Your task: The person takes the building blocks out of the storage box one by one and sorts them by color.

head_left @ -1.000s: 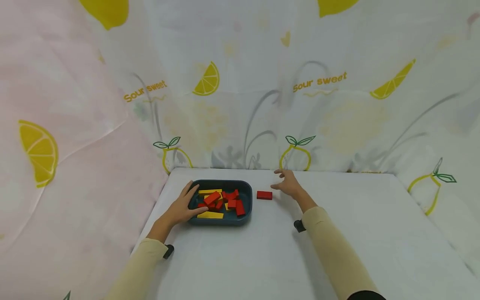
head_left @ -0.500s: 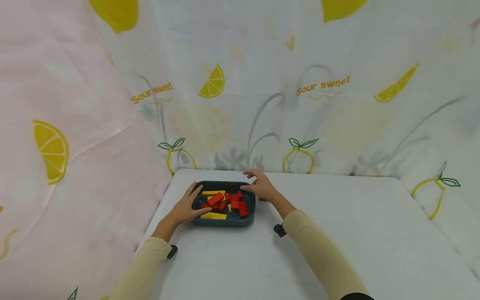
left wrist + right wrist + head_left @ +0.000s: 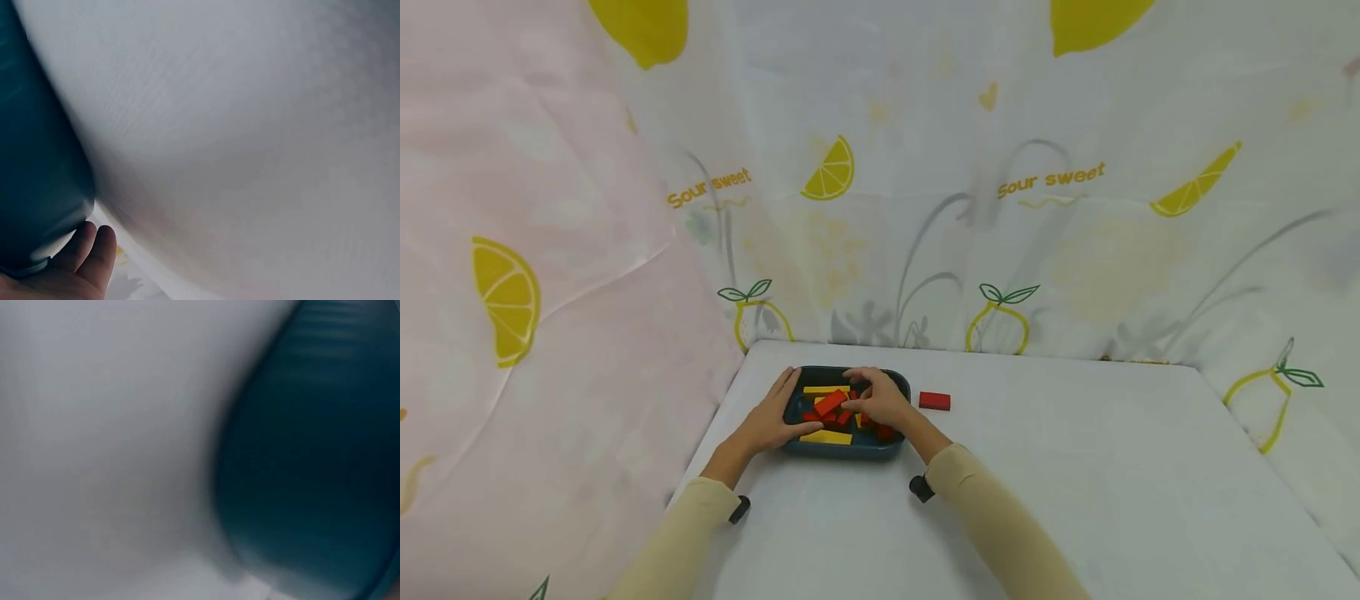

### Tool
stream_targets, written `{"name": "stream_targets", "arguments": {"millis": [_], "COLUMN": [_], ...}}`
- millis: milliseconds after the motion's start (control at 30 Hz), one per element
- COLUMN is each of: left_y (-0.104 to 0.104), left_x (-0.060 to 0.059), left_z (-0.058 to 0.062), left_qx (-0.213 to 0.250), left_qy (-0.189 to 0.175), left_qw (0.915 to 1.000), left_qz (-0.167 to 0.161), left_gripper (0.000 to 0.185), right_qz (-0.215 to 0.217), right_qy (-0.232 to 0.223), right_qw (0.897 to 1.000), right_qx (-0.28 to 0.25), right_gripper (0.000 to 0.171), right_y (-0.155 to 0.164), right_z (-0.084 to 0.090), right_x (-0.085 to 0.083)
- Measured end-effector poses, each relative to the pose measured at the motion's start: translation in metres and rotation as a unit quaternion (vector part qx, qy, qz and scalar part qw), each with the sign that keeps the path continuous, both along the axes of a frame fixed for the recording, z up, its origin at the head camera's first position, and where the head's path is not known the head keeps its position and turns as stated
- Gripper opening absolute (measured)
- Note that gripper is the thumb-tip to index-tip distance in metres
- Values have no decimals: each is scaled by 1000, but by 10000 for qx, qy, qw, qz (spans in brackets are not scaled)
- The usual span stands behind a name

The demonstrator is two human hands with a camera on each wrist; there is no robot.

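A dark blue-green tray (image 3: 850, 452) holds several red and yellow blocks. My left hand (image 3: 767, 423) rests against the tray's left end, its thumb reaching over the blocks. In the left wrist view, two straight fingers (image 3: 97, 262) lie by the outer wall of the tray (image 3: 37, 137). Over the tray's right half, my right hand (image 3: 883, 402) has thumb and forefinger apart, close to a tilted red block (image 3: 831, 403). Contact there cannot be made out, and the hand covers some blocks. Blur fills the right wrist view, where only the tray (image 3: 312, 456) is recognizable.
One red block (image 3: 935, 402) lies by itself on the white table (image 3: 1075, 467), just right of the tray. Behind the table hangs a lemon-patterned cloth (image 3: 910, 208), with another pinkish side of it on the left.
My right hand has moved left, from beside the lone red block, over the far right rim and down into the tray. My left hand stays at the tray. The head view shifts slightly.
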State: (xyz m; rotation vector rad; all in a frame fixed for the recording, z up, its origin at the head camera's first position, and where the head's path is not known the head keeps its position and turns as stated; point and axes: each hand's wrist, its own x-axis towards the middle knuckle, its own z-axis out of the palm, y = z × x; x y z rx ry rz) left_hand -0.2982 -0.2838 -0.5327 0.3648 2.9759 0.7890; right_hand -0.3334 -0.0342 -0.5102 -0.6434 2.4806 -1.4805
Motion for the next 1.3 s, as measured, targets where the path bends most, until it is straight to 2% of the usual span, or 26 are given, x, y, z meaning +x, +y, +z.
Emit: {"name": "stream_targets", "arguments": {"millis": [300, 600, 800, 1300], "left_y": [8, 8, 4, 0], "left_x": [0, 8, 8, 2], "left_z": [-9, -12, -7, -3], "left_qx": [95, 217, 188, 231], "left_qy": [-72, 19, 62, 80], "left_qw": [9999, 9997, 9998, 9997], "left_qz": [-87, -74, -62, -32], "left_gripper": [110, 104, 103, 103], "right_qz": [-160, -1, 140, 101], "right_qy": [-51, 252, 664, 723], "right_qw": [9998, 9992, 9951, 9922], "right_qx": [75, 320, 715, 1011], "right_gripper": [52, 54, 59, 55], "right_y": [-11, -17, -22, -30], "right_z": [-20, -27, -28, -27], "right_x": [1, 7, 5, -4]}}
